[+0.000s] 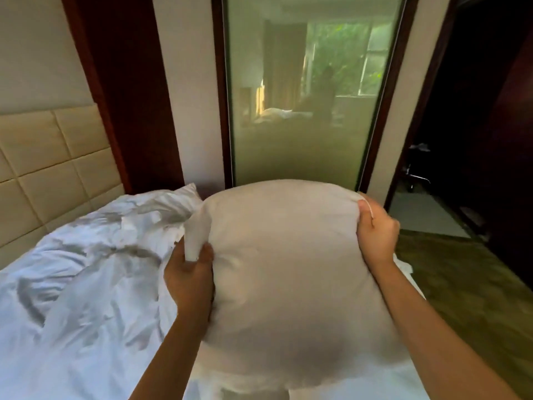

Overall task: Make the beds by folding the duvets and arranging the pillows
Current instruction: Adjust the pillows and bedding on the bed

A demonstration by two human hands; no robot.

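A plump white pillow [291, 272] is held up in front of me, above the bed. My left hand [189, 280] grips a bunched fold of cloth at its left edge. My right hand [375, 229] pinches its upper right corner, thumb on the front face. A crumpled white duvet [86, 284] lies spread over the bed to the left, reaching the headboard. The pillow hides the part of the bed below it.
A padded beige headboard [49, 163] runs along the left wall. A frosted glass panel [302, 111] in a dark wooden frame stands straight ahead. To the right are olive carpet [461, 284] and a dark doorway [450, 140].
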